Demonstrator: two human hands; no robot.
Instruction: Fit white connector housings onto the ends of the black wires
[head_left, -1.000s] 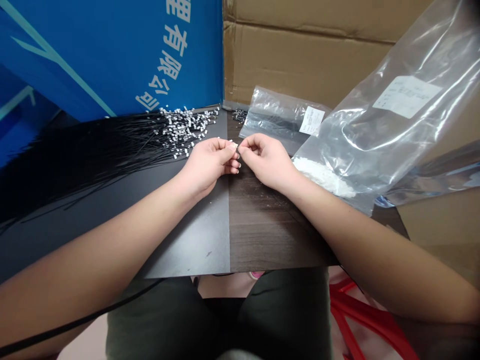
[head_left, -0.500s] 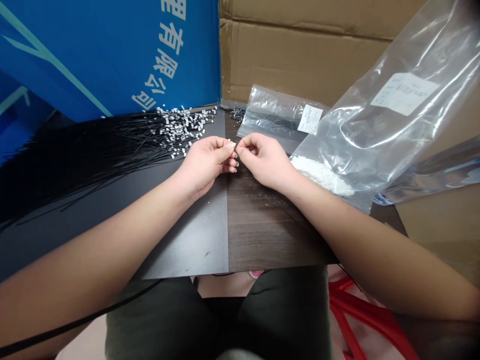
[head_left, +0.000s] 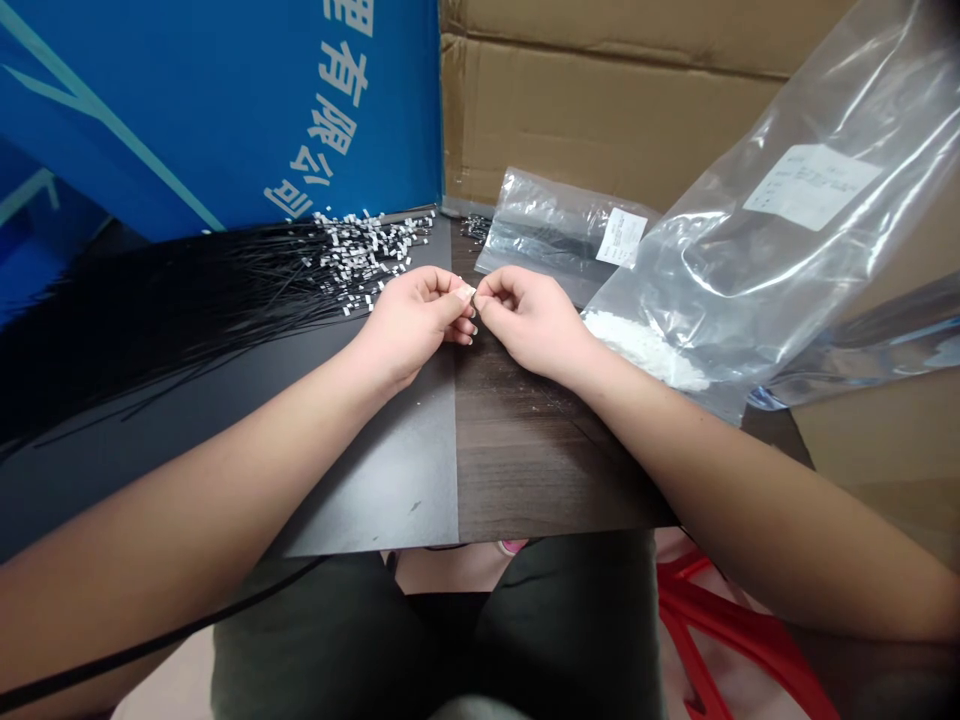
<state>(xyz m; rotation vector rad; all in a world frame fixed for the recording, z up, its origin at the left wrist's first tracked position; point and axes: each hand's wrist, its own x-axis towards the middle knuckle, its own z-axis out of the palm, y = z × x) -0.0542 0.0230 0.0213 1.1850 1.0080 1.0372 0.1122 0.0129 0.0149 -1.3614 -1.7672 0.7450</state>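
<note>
While left hand [head_left: 416, 325] meets right hand [head_left: 529, 322], pinch unchanged.

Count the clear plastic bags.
2: a small bag just beyond the right hand, a big bag at right holding white bits. A shiny sheet under the big bag may be a third.

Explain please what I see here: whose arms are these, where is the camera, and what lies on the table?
No machine here: a camera on a person's head looks down at their own bare arms. The left hand and right hand meet at the fingertips, pinching a small pale piece, too small to identify. On the dark table, left of the hands, lies a heap of thin black strands with white tips. On the right are a small clear bag and a large clear bag holding white bits.
</note>
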